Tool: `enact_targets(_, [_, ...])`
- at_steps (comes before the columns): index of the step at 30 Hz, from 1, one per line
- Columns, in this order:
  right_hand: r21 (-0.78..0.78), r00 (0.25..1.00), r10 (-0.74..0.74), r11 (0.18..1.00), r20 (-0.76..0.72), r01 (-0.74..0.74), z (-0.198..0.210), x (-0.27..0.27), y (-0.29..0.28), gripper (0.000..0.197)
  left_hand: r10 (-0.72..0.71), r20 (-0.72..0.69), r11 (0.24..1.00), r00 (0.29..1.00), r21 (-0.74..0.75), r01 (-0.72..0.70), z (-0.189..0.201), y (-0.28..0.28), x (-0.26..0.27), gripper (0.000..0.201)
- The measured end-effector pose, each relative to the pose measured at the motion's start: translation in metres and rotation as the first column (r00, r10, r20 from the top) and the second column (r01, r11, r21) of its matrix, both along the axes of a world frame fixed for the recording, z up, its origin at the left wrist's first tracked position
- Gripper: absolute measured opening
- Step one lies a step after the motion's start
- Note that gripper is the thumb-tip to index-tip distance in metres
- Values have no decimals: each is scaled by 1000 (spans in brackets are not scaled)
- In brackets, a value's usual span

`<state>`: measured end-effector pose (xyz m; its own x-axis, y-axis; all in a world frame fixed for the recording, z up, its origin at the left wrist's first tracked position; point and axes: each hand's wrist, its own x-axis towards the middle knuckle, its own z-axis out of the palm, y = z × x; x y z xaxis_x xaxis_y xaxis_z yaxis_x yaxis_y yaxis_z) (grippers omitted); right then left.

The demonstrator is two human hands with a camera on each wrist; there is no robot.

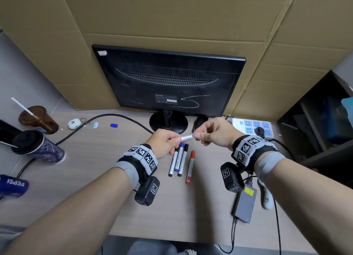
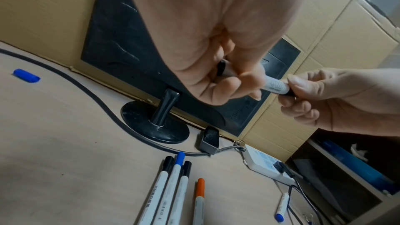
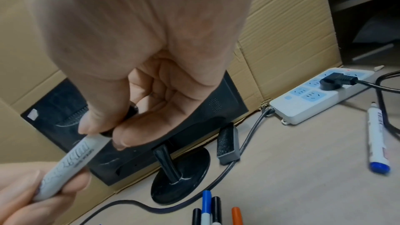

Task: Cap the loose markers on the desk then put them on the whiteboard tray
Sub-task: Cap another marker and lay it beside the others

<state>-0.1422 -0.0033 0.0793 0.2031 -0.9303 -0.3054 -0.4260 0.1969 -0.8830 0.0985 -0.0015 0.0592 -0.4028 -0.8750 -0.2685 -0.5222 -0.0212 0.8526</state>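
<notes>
both your hands are holding one grey-white marker (image 1: pixel 187 137) above the pale wooden counter (image 1: pixel 107 159): your left hand (image 1: pixel 165 143) is gripping its barrel, your right hand (image 1: pixel 215 133) is pinching the black cap end. four capped markers (image 1: pixel 181 162) are lying side by side just below, near the black monitor (image 1: pixel 168 83).

A black monitor (image 1: pixel 169 83) stands back-on at the frame's centre, against cardboard sheets (image 1: pixel 172 16). At left sit a brown cup with a straw (image 1: pixel 38 119), a dark lidded tumbler (image 1: pixel 38 147) and a keyring (image 1: pixel 75 123). At right, a white power strip (image 1: pixel 252 127) holds one black plug; a grey power adapter (image 1: pixel 244 204) lies lower right on the worktop (image 1: pixel 95 159).
</notes>
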Motion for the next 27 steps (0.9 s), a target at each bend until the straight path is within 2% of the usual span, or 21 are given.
enact_targets(3, [63, 997, -53, 997, 57, 49, -15, 3, 3, 6, -40, -14, 998, 999, 53, 40, -1, 0, 3, 22])
enact_targets(7, [151, 986, -147, 979, 76, 134, -46, 16, 6, 8, -58, 42, 974, 997, 221, 47, -16, -3, 5, 16])
enact_targets(9, [196, 981, -189, 964, 36, 179, -61, 19, 6, 16, -34, 83, 950, 996, 312, 7, -31, 0, 9, 16])
enact_targets(12, [265, 978, -201, 941, -62, 210, -84, 9, 10, 15, 37, 225, 910, 974, 396, -126, -63, 9, 23, 15])
enact_targets(16, [332, 957, -226, 902, -179, 275, -112, -14, 29, 22, 60, 403, 899, 913, 377, -226, -98, 14, 37, 19])
enact_targets(21, [421, 935, -285, 836, -213, 351, -135, -31, 59, 23, 71, 445, 901, 893, 355, -249, -124, 5, 24, 27])
enact_targets(23, [425, 927, -310, 824, -213, 374, -144, -35, 65, 23, 51, 497, 918, 866, 319, -237, -131, 3, 16, 26])
enact_targets(27, [401, 909, -343, 818, -236, 413, -153, -39, 66, 23, 124, 542, 900, 831, 292, -324, -139, -1, 4, 23])
